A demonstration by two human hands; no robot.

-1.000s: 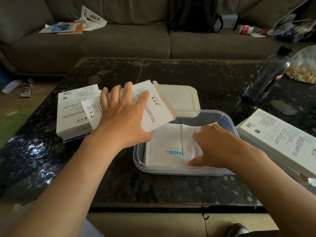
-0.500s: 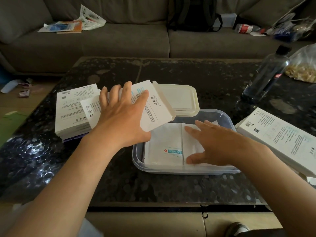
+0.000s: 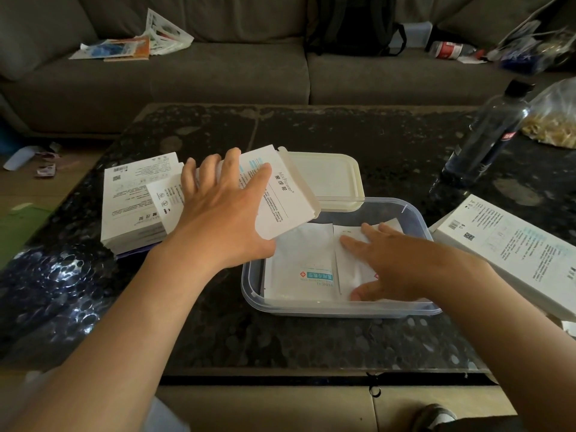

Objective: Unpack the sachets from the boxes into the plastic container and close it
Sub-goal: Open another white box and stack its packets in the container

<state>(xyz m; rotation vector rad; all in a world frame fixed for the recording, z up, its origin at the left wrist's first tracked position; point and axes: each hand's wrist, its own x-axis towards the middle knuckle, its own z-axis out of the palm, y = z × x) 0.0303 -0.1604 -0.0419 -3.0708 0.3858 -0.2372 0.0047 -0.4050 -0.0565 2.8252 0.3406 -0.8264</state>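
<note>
A clear plastic container [image 3: 414, 216] sits mid-table with white sachets [image 3: 300, 255] lying flat inside. My right hand [image 3: 386, 263] rests palm down on the right-hand sachets, fingers spread. My left hand [image 3: 223, 210] grips a white box [image 3: 282, 194], tilted over the container's left rim with its open flap end toward the lid. The cream lid [image 3: 324, 179] lies flat just behind the container. A stack of white boxes [image 3: 134, 201] sits to the left, and another white box [image 3: 511, 251] lies at the right.
A dark plastic bottle [image 3: 489, 135] stands at the back right beside a clear bag of snacks [image 3: 554, 120]. Bubble wrap [image 3: 46, 288] lies at the table's front left. A grey sofa [image 3: 218, 73] with papers and a backpack runs behind the dark stone table [image 3: 311, 129].
My right hand has flattened and slid slightly left across the sachets in the container. My left hand keeps the box in the same place.
</note>
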